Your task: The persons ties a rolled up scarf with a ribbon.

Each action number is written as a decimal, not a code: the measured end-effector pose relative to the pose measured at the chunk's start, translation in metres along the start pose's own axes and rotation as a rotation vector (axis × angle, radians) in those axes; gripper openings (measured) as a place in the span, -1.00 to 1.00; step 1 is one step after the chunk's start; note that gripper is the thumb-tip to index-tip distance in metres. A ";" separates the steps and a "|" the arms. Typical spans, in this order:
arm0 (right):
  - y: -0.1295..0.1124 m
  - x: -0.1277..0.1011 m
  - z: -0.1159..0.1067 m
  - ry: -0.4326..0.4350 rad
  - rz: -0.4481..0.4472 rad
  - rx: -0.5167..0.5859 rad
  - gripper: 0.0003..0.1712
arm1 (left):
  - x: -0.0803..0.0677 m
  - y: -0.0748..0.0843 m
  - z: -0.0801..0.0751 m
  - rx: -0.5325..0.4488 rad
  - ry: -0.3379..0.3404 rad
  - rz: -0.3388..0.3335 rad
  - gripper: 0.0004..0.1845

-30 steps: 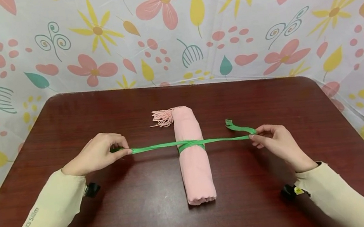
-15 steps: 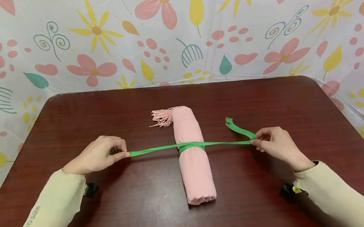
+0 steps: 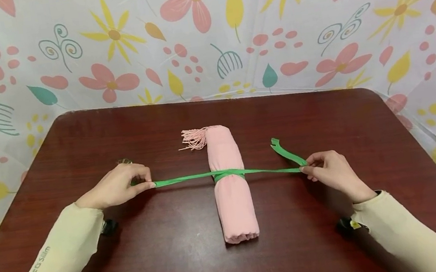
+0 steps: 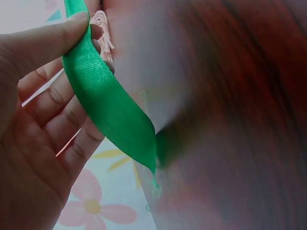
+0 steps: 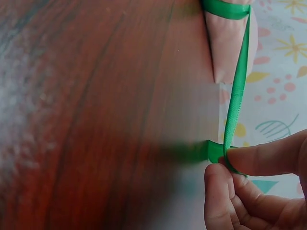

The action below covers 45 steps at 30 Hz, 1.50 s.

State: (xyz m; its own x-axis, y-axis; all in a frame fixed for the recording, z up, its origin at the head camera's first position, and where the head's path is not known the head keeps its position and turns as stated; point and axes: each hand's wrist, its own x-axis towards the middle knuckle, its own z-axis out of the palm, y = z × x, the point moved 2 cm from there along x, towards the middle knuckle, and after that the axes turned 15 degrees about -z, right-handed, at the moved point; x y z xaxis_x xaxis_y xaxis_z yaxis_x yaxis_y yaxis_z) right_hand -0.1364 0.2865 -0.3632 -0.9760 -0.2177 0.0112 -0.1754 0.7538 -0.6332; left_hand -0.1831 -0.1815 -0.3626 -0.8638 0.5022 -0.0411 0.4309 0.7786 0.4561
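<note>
Head view shows our left hand (image 3: 117,185) and right hand (image 3: 331,171) each pinching an end of the green ribbon (image 3: 190,177), which is crossed over the pink rolled cloth (image 3: 231,185) lying mid-surface (image 3: 169,265). To cinch the tie well, we judge we should pull both ends evenly outward, low and level, so the roll doesn't twist or slide. The roll's long axis runs away from us, fringe (image 3: 195,138) at the far end, while the ribbon stretches left-right across it.
</note>
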 end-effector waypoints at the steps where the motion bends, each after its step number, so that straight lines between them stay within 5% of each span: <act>1: 0.000 0.000 0.000 0.000 -0.001 -0.001 -0.74 | 0.001 0.000 0.001 -0.001 -0.003 -0.001 -0.81; 13: -0.001 0.001 0.007 0.004 0.001 0.033 -0.71 | 0.004 0.006 0.005 0.013 -0.008 -0.053 -0.78; 45: -0.006 0.005 0.014 -0.088 -0.027 0.143 -0.63 | 0.008 0.015 0.015 -0.010 0.002 -0.056 -0.85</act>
State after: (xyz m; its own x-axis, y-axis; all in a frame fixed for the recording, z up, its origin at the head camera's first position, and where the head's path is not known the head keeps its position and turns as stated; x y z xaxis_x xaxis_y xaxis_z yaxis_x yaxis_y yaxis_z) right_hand -0.1387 0.2720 -0.3707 -0.9548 -0.2952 -0.0340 -0.1754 0.6521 -0.7376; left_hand -0.1796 -0.1602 -0.3696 -0.8872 0.4568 -0.0647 0.3791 0.8017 0.4622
